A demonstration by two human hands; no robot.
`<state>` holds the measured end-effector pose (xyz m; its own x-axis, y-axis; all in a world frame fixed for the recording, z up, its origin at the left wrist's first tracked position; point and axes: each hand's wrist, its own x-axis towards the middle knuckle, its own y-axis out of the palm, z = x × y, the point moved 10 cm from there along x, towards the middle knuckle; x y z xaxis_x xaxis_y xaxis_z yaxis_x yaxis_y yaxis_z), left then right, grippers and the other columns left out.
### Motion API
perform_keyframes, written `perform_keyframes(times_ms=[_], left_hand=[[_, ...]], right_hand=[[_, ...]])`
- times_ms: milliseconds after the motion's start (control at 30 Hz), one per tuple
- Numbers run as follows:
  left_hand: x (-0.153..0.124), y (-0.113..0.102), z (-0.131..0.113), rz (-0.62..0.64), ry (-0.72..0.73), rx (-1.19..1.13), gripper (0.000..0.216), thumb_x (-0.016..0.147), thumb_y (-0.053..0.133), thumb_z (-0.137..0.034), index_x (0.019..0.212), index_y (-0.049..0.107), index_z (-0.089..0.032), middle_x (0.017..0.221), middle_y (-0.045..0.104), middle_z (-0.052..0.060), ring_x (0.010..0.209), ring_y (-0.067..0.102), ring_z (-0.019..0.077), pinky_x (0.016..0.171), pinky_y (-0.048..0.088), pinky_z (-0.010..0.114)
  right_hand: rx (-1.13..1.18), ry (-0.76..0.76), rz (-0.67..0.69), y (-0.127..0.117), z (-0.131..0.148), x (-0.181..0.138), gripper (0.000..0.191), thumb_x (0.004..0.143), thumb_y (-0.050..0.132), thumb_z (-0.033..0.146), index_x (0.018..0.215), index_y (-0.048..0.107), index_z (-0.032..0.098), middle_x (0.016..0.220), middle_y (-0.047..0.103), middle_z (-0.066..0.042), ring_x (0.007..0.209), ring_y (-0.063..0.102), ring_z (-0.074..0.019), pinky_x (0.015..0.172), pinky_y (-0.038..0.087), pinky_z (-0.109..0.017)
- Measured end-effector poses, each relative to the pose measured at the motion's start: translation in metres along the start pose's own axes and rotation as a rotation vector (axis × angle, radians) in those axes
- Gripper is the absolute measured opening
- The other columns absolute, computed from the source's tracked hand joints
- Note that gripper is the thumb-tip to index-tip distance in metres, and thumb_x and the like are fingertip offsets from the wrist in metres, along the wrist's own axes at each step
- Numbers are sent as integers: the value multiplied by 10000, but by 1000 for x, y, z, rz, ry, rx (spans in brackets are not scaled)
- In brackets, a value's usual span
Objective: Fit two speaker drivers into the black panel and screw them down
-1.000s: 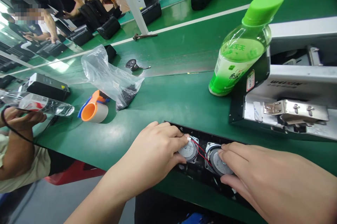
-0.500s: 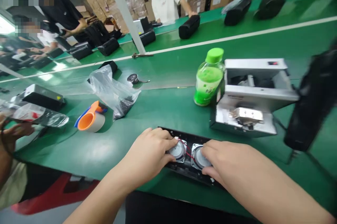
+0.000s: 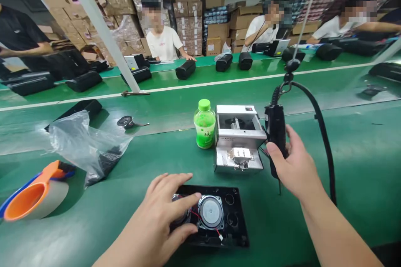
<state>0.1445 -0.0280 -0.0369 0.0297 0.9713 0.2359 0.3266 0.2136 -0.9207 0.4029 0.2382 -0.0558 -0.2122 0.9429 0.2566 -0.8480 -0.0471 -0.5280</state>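
A black speaker panel [image 3: 232,233] lies flat on the green bench. It holds a round speaker driver [image 3: 211,212] with red wires and a white plug. My left hand [image 3: 169,212] is over the panel's left part, fingers spread, partly covering a second driver. Whether its fingertips touch the panel is hard to tell. At the right, my right hand [image 3: 296,162] is closed around a black electric screwdriver [image 3: 275,123], its bit pointing down. The screwdriver hangs from a hook with a black cable.
A silver screw feeder [image 3: 239,137] stands beyond the panel, beside a green-capped bottle [image 3: 204,127]. To the left are a plastic bag of screws [image 3: 94,146], a loose speaker [image 3: 125,122] and an orange-handled tape dispenser [image 3: 44,194]. Co-workers sit across the bench behind black speaker housings [image 3: 186,69].
My right hand has left the panel and taken hold of the screwdriver. My left hand stays at the panel with its fingers more spread. The view has turned right, and the panel lies straighter.
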Motion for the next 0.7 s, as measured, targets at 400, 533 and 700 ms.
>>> perform_keyframes(times_ms=[400, 533, 700], left_hand=[[40, 45, -15, 356, 83, -169, 440, 962, 886, -518, 1348, 748, -358, 1601, 629, 49, 1332, 679, 358, 1149, 585, 575], [35, 55, -12, 288, 120, -166, 482, 959, 895, -502, 1380, 713, -354, 1563, 647, 53, 1283, 697, 346, 1119, 577, 564], [34, 51, -14, 242, 133, -181, 534, 948, 908, -499, 1395, 694, -301, 1522, 663, 76, 1282, 694, 346, 1109, 567, 558]], right_hand=[[808, -166, 18, -23, 101, -14, 577, 850, 868, 739, 1275, 662, 407, 715, 655, 22, 477, 532, -208, 442, 541, -370], [812, -309, -39, -9, 149, -11, 523, 896, 807, 812, 1220, 704, 414, 619, 644, 48, 456, 519, -235, 429, 508, -398], [739, -425, 53, 24, 169, -4, 669, 869, 690, 966, 1073, 657, 329, 582, 649, 45, 385, 511, -219, 348, 435, -371]])
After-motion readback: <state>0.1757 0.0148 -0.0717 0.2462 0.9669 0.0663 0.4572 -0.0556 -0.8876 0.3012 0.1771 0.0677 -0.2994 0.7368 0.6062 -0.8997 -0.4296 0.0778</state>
